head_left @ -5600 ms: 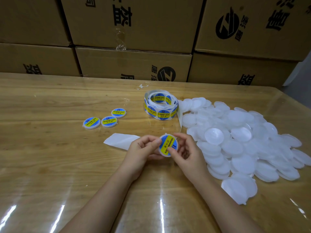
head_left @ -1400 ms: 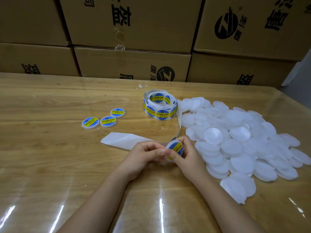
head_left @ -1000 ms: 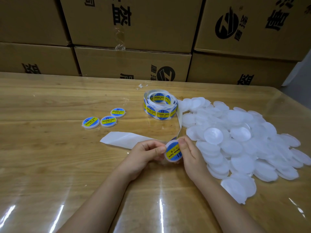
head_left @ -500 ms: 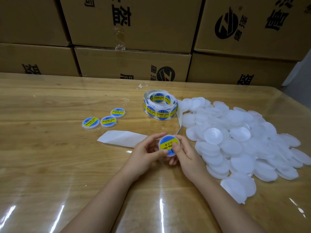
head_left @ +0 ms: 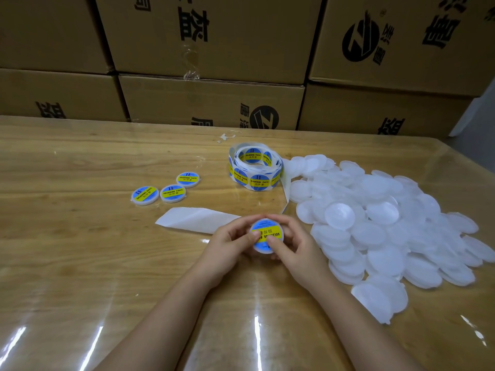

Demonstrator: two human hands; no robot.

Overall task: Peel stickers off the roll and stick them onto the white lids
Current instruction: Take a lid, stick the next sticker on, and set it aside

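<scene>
Both hands hold one white lid (head_left: pixel 266 236) with a blue and yellow sticker on its top, just above the table's middle. My left hand (head_left: pixel 230 243) grips its left rim, thumb pressing on the sticker. My right hand (head_left: pixel 294 247) grips the right rim, its thumb also on the sticker. The sticker roll (head_left: pixel 254 170) stands behind them, and its empty backing strip (head_left: pixel 192 219) trails left under my hands. Three stickered lids (head_left: pixel 165 192) lie in a row at the left. A heap of plain white lids (head_left: pixel 388 226) covers the table's right side.
The wooden table (head_left: pixel 80 250) has a glossy clear cover. Stacked cardboard boxes (head_left: pixel 214 62) form a wall along its far edge. A small scrap of torn film (head_left: pixel 226 136) lies behind the roll.
The sticker, peeled from the strip a second ago, now lies flat on the lid. Both thumbs have come onto it and the lid faces up toward me.
</scene>
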